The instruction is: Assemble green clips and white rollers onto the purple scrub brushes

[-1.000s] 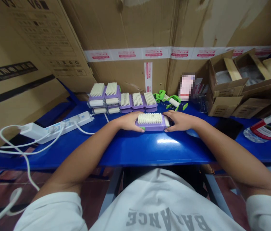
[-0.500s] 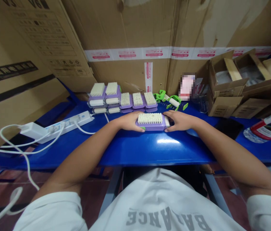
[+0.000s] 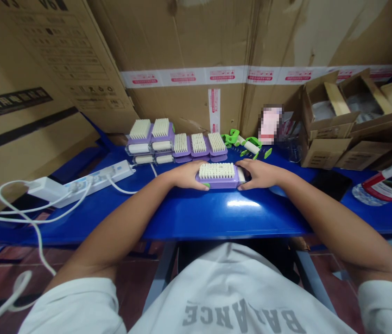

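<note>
**A lilac plastic scrubbing brush (image 3: 217, 182) gripped at both ends**

The person's left hand (image 3: 185, 176) curls over one end of the brush, its fingers wrapped down the side near a small green tab (image 3: 206, 185). The right hand (image 3: 260, 175) cups the other end beside a white bar (image 3: 241, 175) set in the base. Neither hand is spread or pinching; both grip the brush, with the forearms angled inward and the wrists low. The brush sits on a glossy blue counter (image 3: 237, 218), its cream bristles up, just in front of a tidy group of matching brushes (image 3: 182, 146). A grip like this works best with even pressure from both ends, keeping the palms clear of the bristles. Bright green plastic parts (image 3: 243, 141) lie just beyond the right hand.
</note>
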